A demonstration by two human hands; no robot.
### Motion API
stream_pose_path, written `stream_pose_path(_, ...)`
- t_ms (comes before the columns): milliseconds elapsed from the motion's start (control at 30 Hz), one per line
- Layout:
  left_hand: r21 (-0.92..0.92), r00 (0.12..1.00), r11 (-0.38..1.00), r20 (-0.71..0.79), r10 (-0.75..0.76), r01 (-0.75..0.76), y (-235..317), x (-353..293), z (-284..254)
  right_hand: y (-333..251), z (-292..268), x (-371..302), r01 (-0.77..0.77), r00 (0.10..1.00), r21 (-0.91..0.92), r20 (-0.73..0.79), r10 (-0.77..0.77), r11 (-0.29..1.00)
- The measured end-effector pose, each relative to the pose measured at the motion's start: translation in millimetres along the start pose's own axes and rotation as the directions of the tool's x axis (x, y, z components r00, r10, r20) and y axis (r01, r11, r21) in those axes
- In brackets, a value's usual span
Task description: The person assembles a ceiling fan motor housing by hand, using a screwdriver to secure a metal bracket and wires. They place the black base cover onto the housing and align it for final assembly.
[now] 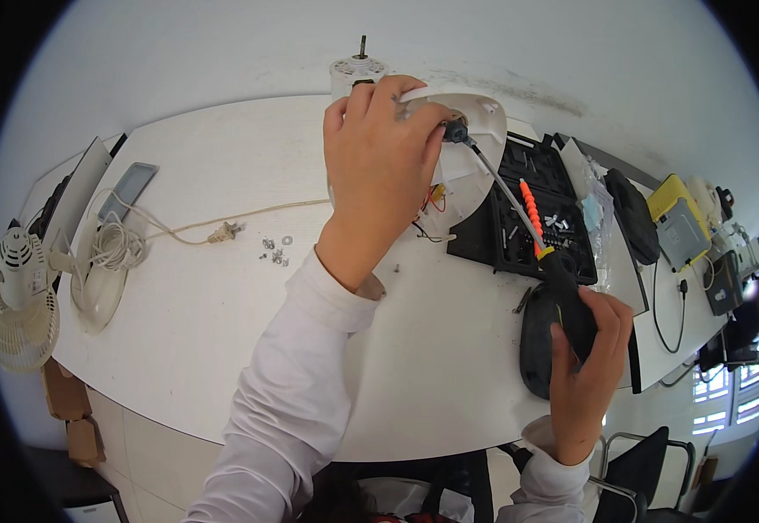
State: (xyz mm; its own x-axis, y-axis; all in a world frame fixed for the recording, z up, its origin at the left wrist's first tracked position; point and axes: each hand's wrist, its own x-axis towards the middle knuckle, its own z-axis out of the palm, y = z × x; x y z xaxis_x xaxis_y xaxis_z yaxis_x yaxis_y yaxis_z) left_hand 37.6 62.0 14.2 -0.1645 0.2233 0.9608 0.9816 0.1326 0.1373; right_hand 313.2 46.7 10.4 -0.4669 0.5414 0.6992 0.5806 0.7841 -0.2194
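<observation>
Left hand (379, 166) clamps the white fan housing (475, 131) on the bench (205, 331). Right hand (584, 366) grips the screwdriver (536, 253) (tip at the hub). Best kept straight, pressed firmly in.

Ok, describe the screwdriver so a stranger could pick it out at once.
Start at the white oval table and go to its right side, where an open black tool case lies. The long screwdriver slants across it, its black handle in the right hand, its tip at the white plastic fan housing steadied by the left hand. Its long, thin metal shaft sets it apart.
</observation>
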Motion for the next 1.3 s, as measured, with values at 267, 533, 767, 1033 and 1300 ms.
stream_pose_path(267,-0.021,1.0,1.0,0.004,-0.002,0.002,1,1,-1,8,1,0,-0.09,0.994,0.096,0.075,0.083,0.991)
stream_pose_path(533,-0.009,1.0,1.0,-0.002,0.005,-0.005,-1,0,0,4,-6,4,-0.137,0.99,0.084,0.047,0.133,0.987)
stream_pose_path(767,-0.02,1.0,1.0,-0.015,0.005,-0.006,0,0,0,-3,-3,14,-0.098,0.994,-0.005,-0.055,0.097,0.995)
stream_pose_path(1033,-0.014,1.0,1.0,-0.02,0.003,-0.004,-1,0,1,4,-16,9,-0.265,0.96,0.098,0.115,0.254,0.959)
stream_pose_path(1300,-0.017,1.0,1.0,-0.019,0.0,-0.001,-1,0,0,-4,-8,14,-0.076,0.994,0.051,-0.078,0.079,0.996)
